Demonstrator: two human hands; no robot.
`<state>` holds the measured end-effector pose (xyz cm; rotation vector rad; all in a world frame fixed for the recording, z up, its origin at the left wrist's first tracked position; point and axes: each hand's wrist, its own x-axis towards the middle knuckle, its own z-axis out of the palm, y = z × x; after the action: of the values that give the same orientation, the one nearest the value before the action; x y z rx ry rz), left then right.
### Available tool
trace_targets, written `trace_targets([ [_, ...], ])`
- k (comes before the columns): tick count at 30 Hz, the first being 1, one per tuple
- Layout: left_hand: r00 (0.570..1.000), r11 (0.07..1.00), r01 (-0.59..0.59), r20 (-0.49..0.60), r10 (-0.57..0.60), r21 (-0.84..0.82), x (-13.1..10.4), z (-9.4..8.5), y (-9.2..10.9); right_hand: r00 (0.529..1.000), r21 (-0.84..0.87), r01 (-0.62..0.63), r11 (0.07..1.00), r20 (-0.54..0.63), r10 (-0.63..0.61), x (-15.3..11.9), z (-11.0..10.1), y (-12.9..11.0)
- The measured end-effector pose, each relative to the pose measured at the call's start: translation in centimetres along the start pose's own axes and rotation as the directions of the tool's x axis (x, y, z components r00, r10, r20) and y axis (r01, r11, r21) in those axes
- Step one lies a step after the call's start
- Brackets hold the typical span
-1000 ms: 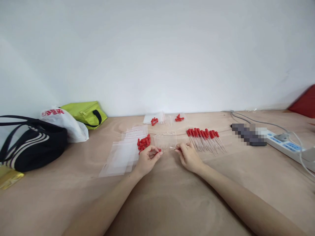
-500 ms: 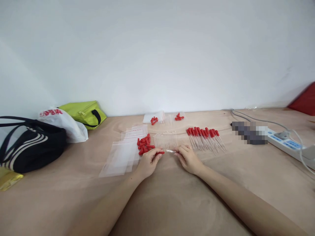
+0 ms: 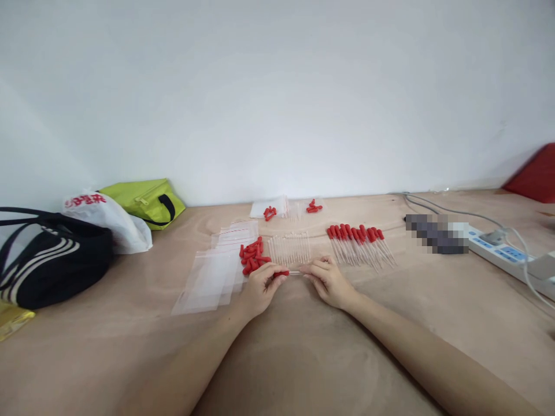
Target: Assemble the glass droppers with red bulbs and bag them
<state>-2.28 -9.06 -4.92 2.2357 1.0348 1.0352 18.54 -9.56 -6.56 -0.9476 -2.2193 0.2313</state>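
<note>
A brownish tabletop (image 3: pixel 312 358) bearing red caps (image 3: pixel 251 264) meets a pale wall (image 3: pixel 277 98).

2 bare, slender forearms (image 3: pixel 202 358), tapering forward, with a bare left hand (image 3: pixel 261 287) and bare right hand (image 3: pixel 330 284)

I have free room on the brown tabletop (image 3: pixel 299 358) this side of the left hand (image 3: pixel 262 286) and right hand (image 3: pixel 330 284); zip bags (image 3: pixel 210 283) and loose red dropper bulbs (image 3: pixel 251 254) block me leftward. The gap between the row of clear tubes (image 3: pixel 289 247) and the red-bulbed droppers (image 3: pixel 361 238) is narrow; right of those I could pass more widely, short of the power strip (image 3: pixel 506 253).
</note>
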Motion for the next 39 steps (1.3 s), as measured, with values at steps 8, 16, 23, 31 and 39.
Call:
trace_targets([
  [8, 0.994, 0.998, -0.057, 0.089, 0.061, -0.040, 0.0, -0.2, 0.3, 0.998, 0.042, 0.054, 0.998, 0.029, -0.056, 0.0, -0.3, 0.2],
  [16, 0.988, 0.996, -0.071, 0.140, 0.062, 0.058, -0.2, -0.3, 0.6, 0.996, -0.133, 0.070, 0.989, 0.060, -0.062, 0.2, -0.9, -0.3],
  [23, 0.986, 0.984, -0.119, 0.136, 0.101, 0.134, -0.2, -0.2, 0.8, 0.996, -0.208, 0.075, 0.975, 0.059, -0.065, 0.2, -0.6, -0.9],
  [31, 0.979, 0.974, -0.170, 0.140, 0.149, 0.150, -0.3, -0.1, 1.0, 0.998, -0.156, 0.039, 0.987, 0.049, -0.032, -0.1, 0.1, -1.7],
  [39, 0.970, 0.963, -0.204, 0.168, 0.175, 0.176, -0.3, 0.0, 1.2, 0.996, -0.130, 0.055, 0.990, 0.084, -0.044, 0.2, 0.3, -1.8],
])
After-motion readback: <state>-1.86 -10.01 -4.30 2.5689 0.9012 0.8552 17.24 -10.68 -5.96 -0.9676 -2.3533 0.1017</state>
